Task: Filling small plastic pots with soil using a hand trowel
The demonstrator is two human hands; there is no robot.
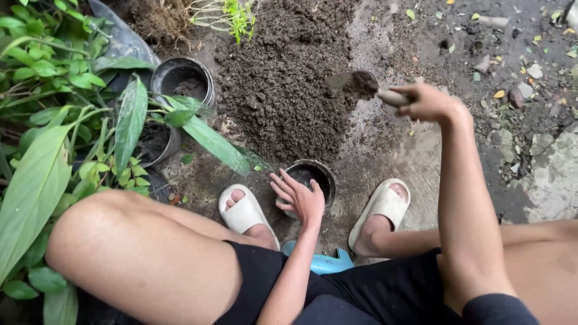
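My right hand (428,100) grips the handle of a small trowel (356,83), whose blade carries dark soil above the right edge of a soil pile (283,84). My left hand (299,195) rests with spread fingers on the rim of a small black pot (313,176) that stands on the ground between my feet. The pot holds some soil inside. I am squatting, with both knees wide apart and white slippers on either side of the pot.
Two more black pots (182,79) stand at the left among broad green leaves (129,123). A blue plastic object (322,262) lies under me. Stones and fallen leaves litter the wet concrete (518,90) at the right.
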